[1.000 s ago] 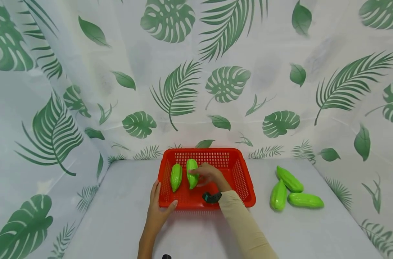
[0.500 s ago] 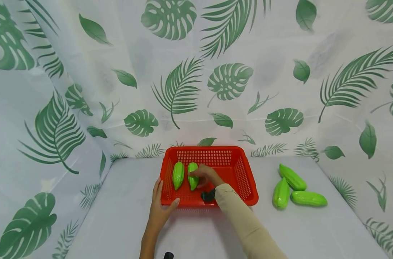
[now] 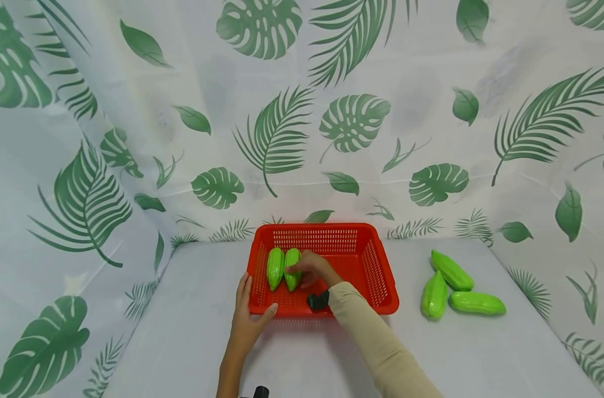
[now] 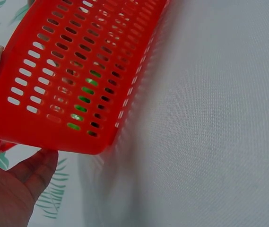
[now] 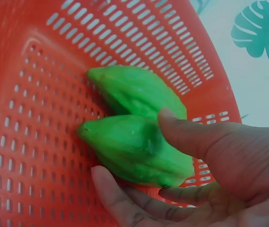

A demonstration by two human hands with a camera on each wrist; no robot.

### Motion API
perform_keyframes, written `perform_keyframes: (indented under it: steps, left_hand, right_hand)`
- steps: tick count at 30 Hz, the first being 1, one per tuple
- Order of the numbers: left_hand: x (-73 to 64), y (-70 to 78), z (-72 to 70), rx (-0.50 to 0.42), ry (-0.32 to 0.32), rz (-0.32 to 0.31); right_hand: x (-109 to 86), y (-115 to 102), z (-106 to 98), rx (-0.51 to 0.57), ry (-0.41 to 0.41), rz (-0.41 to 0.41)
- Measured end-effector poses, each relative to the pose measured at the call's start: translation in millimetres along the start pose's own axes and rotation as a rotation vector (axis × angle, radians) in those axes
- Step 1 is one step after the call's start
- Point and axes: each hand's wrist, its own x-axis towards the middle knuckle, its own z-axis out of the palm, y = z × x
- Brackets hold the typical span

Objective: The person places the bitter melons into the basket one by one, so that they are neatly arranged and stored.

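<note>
In the head view a red plastic basket (image 3: 327, 310) stands at the middle of the table. Two green bitter gourds lie side by side in its left part, the left gourd (image 3: 275, 269) and the right gourd (image 3: 292, 276). My right hand (image 3: 316, 267) reaches inside and holds the right gourd; in the right wrist view its thumb (image 5: 186, 132) lies over the gourd (image 5: 129, 146) and the fingers curl along the opposite side. My left hand (image 3: 247, 318) grips the basket's front left corner, fingers at the left rim and thumb at the front.
Three more green gourds lie right of the basket: an upper one (image 3: 452, 271), a lower left one (image 3: 434, 296) and a lower right one (image 3: 477, 303). Leaf-print cloth (image 3: 302, 155) hangs behind the table. A black object (image 3: 261, 392) shows at the bottom edge.
My right hand has moved the right gourd leftward, closing the gap to the left gourd. The left hand stays at the basket corner. The head view has shifted slightly.
</note>
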Motion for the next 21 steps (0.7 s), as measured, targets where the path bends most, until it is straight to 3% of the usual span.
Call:
perform_keyframes:
  steps: [7, 21]
  left_hand:
    - [-0.4, 0.6, -0.5, -0.006, -0.002, 0.001]
    - [0.1, 1.6, 1.4, -0.018, 0.006, -0.013]
  right_hand:
    - [0.5, -2.3, 0.4, -0.065, -0.031, 0.002]
    - [2.3, -0.2, -0.8, -0.054, -0.037, 0.006]
